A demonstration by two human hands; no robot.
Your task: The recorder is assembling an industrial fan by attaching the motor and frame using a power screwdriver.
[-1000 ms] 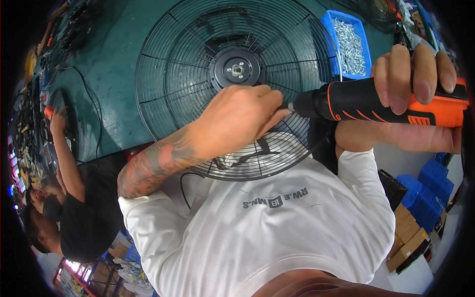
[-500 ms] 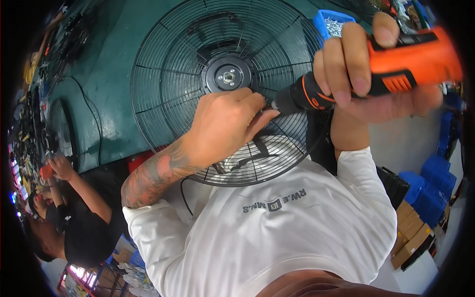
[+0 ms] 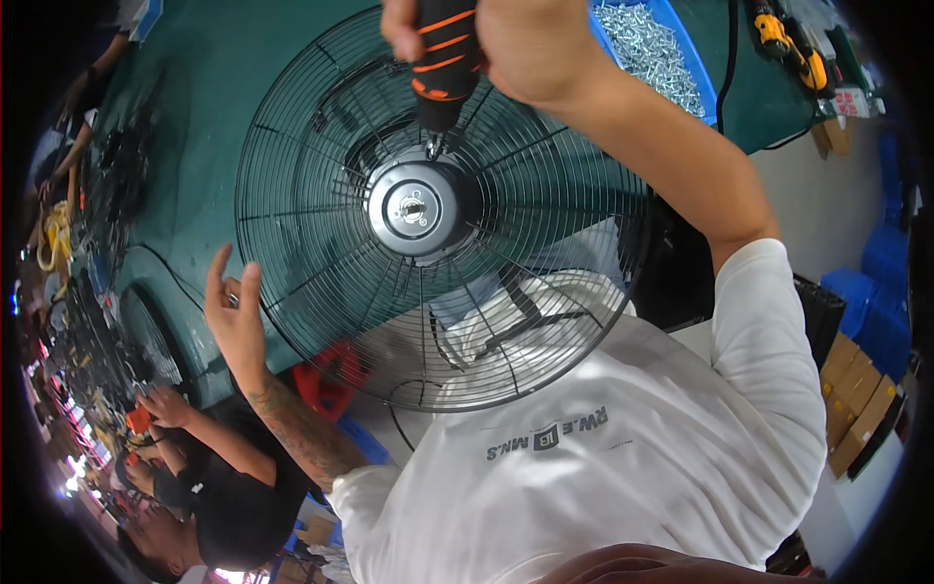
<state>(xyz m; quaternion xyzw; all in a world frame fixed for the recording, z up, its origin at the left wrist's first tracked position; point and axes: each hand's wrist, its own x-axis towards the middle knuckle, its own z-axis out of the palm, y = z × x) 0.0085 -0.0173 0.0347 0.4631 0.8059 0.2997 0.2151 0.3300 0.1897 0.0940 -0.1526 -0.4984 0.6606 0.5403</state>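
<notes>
My right hand grips a black and orange power screwdriver, pointed down with its tip at the far rim of the round dark motor housing. The housing sits in the middle of a black wire fan guard, whose near edge rests against my white shirt. Just left of the guard's rim, my left hand is raised, its thumb and index finger stretched apart and the other fingers curled. A small shiny spot shows by the curled fingers; I cannot make out what it is.
A blue bin of loose screws stands at the far right of the green table. Beyond it lie yellow and black power tools. Another fan guard is at the left, near a co-worker's hand. Cardboard boxes are stacked on the right.
My left hand has left the tool's tip and moved left, off the guard. The power screwdriver has swung from the right to the housing's far side, now pointing down. The guard has tilted and shifted slightly.
</notes>
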